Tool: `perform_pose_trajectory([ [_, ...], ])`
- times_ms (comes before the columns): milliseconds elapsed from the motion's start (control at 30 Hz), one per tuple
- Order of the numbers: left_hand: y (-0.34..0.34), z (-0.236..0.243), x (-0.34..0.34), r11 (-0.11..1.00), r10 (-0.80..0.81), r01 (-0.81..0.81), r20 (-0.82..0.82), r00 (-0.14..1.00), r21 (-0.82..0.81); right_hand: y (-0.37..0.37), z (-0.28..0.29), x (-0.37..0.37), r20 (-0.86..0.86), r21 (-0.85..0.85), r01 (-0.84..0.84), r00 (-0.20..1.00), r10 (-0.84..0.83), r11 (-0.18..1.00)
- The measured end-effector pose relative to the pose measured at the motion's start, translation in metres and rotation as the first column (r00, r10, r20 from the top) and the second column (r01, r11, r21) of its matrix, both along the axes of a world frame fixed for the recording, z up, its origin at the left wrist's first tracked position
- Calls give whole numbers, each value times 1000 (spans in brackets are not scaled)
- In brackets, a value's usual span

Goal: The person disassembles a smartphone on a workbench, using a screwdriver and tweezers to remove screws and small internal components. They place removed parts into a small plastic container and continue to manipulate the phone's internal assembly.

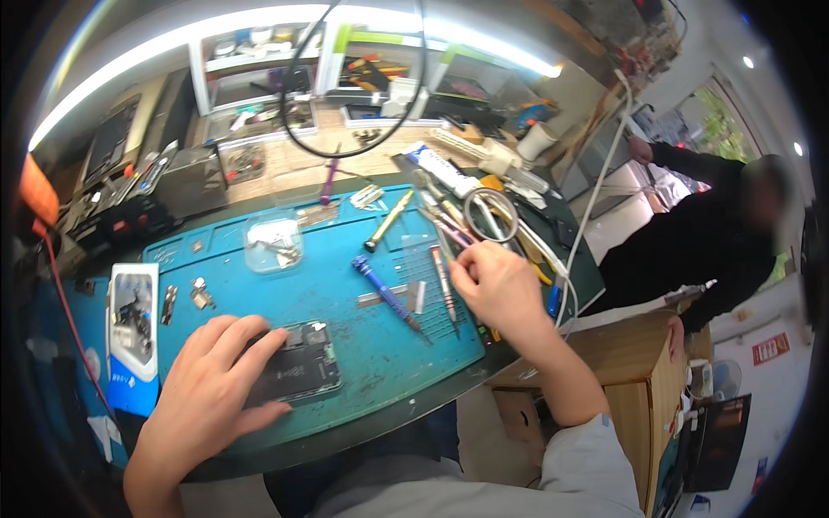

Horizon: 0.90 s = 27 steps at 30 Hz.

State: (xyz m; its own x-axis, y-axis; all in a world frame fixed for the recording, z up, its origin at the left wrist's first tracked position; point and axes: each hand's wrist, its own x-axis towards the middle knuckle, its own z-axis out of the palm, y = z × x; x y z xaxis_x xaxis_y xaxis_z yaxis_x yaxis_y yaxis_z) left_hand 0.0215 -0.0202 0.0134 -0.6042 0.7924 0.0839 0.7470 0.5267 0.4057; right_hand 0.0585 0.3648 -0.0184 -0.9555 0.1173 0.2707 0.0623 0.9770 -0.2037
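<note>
An opened smartphone point(294, 367), its black battery and inner parts showing, lies on the blue-green work mat point(328, 272). My left hand point(207, 380) grips the phone from its left side, with the fingers across its far edge and the thumb at the near edge. At the right of the mat, my right hand point(501, 285) has its fingers closed around a slim pink tool point(456, 236), most of it hidden by the hand. Just left of that hand lies a thin screwdriver point(444, 285); farther left are a blue screwdriver point(384, 292) and a yellow one point(389, 221).
Small metal parts fill a clear plastic box point(273, 245). A white tray point(134, 315) stands at the left. Past my right hand are a roll of tape point(490, 215), a white tube point(440, 173) and piled tools. A black cable loop point(283, 95) hangs overhead. A person point(682, 216) stands at right.
</note>
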Motion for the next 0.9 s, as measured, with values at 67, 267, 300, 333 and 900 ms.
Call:
perform_pose_trajectory([
  [67,0,-2,-3,1000,-8,8,14,1000,3,4,5,-3,73,31,33,997,-35,999],
  [267,-6,-7,-4,999,-40,40,-3,999,19,7,34,25,10,-608,87,995,-102,789],
  [300,-7,-8,-4,999,-43,43,-3,999,21,2,39,28,-52,-714,27,994,-92,699],
  [333,-7,-7,-4,999,-45,45,6,999,16,-6,47,32,-27,-804,-6,999,-27,595],
  [900,-7,-10,-3,999,-39,39,-4,999,-12,-92,-2,-27,-260,-516,-718,650,714,466],
])
